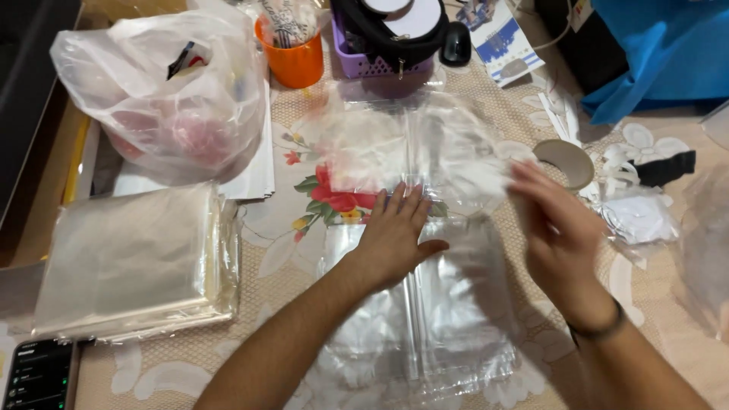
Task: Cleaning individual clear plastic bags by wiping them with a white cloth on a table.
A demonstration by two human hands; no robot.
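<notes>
My left hand (395,234) lies flat, fingers together, pressing on a clear plastic bag (448,304) spread on the table in front of me. A second clear bag (410,144) lies just beyond it, over the flowered tablecloth. My right hand (558,231) is blurred by motion, fingers apart, hovering at the right edge of the clear bags; it holds nothing that I can make out. A dark band sits on my right wrist.
A stack of clear bags (133,262) lies at the left, a phone (38,376) below it. A white plastic bag (163,83) with items, an orange cup (296,64), a purple basket (357,64), a tape roll (566,159) and a blue bag (661,53) ring the work area.
</notes>
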